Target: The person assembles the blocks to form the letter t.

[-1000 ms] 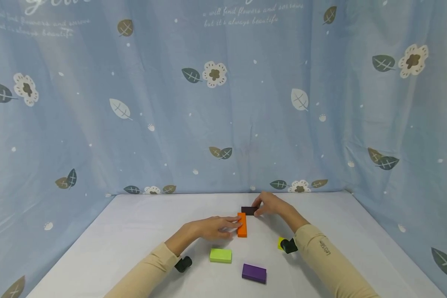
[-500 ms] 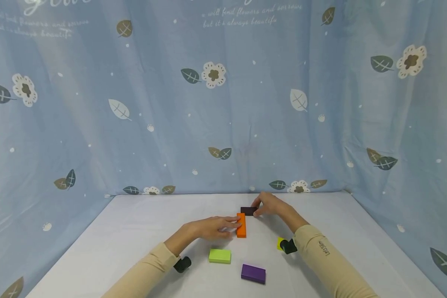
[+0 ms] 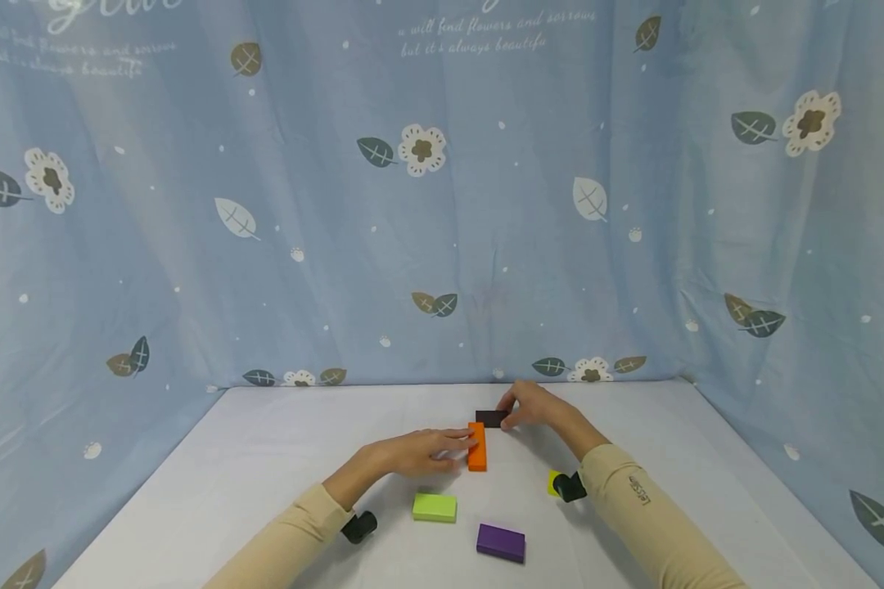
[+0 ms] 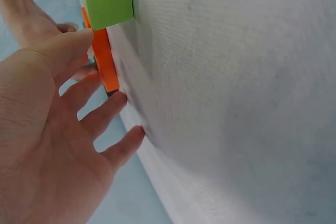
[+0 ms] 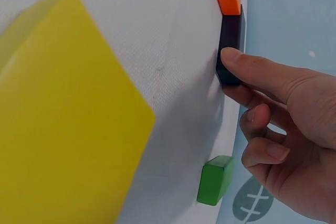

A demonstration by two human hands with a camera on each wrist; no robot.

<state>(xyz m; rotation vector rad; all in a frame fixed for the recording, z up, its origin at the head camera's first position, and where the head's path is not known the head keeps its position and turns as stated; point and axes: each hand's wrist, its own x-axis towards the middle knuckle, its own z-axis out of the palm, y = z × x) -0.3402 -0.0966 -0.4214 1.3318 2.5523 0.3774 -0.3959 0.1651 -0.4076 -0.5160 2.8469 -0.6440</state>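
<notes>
Dark block (image 3: pixel 489 419) is pinched by right hand (image 3: pixel 536 405) at far end of orange block (image 3: pixel 478 459); the latter, seemingly only touched by spread fingers of left hand (image 3: pixel 416 452), could be skewed by uneven pushing.

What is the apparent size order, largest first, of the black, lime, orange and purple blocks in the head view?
Purple block and lime block: nearly alike, so unranked
Orange block
Black block, partly hidden by the right hand

The left hand (image 4: pixel 55 132) spreads its fingers (image 4: pixel 105 114) against an orange block (image 4: pixel 106 64).
</notes>
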